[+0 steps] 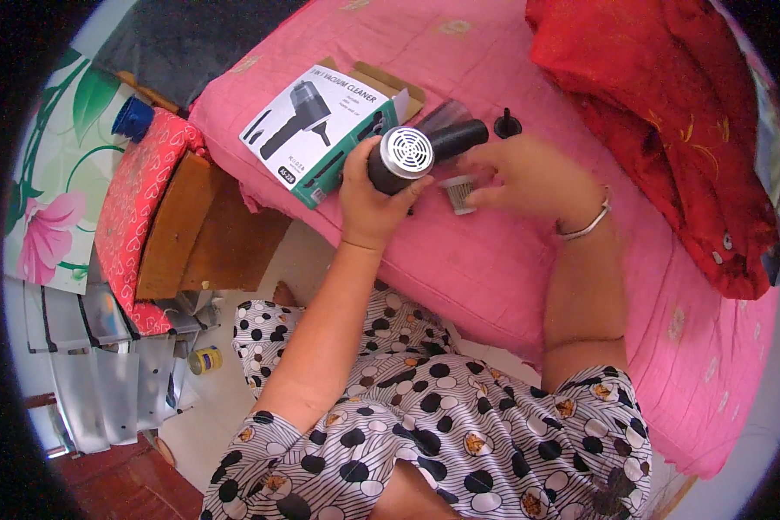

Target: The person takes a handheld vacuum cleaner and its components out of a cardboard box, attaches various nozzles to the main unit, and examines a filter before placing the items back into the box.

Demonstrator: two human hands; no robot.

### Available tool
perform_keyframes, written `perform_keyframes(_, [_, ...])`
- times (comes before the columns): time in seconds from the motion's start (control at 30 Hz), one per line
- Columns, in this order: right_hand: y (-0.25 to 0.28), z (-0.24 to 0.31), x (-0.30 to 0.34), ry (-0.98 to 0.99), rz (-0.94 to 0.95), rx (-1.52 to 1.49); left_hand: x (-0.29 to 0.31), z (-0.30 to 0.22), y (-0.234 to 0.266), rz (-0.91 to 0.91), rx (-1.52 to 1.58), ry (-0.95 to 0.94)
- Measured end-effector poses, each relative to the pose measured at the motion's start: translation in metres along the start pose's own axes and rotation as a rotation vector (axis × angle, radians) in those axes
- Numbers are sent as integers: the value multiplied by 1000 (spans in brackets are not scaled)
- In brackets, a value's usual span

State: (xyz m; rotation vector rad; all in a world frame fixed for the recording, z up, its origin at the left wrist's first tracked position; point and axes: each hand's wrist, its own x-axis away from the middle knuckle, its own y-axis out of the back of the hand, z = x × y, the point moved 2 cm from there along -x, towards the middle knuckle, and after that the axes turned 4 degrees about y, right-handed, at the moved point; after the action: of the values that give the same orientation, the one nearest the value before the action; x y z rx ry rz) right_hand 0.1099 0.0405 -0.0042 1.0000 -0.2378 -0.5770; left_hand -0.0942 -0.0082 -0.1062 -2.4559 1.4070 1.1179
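Observation:
My left hand [368, 195] is closed around the black body of a handheld vacuum cleaner [388, 178], its silver, slotted round end facing up. The black handle [459, 139] stretches right from it, toward my right hand. Slightly blurred, my right hand [520, 178] has its fingers against a small whitish pleated filter [459, 194] and appears to pinch it just above the bed. Behind the handle lies a clear plastic cup [443, 115]. A black nozzle piece [507, 124] rests on the bed beyond my right hand.
A white and green cardboard box [316, 130] with open flaps lies on the pink bedspread [494, 277]. Red cloth [667, 130] is heaped at the right. At the left are a wooden stand [204, 234] under a red heart-patterned cloth, a blue cup [133, 119] and a yellow tin [204, 360].

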Motion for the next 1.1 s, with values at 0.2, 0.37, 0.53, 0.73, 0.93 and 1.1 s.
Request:
perform_keyframes(0.2, [-37,19,-19,-148,102,332,-5,-4,2,2,-71,-78])
perform_keyframes(0.37, [-18,13,-12,-34,39,251,-5,-3,3,8,-83,-86])
perform_keyframes(0.53, [9,18,-3,63,-228,-129,-5,-10,4,45,-79,-36])
perform_keyframes(0.73, [1,13,-19,99,-404,-126,-6,-12,3,38,-137,-135])
perform_keyframes(0.93, [-5,24,-25,217,-471,-107,-4,-11,7,48,-170,-152])
perform_keyframes(1.1, [-10,31,-26,156,-421,-118,-4,-13,10,83,-194,-89])
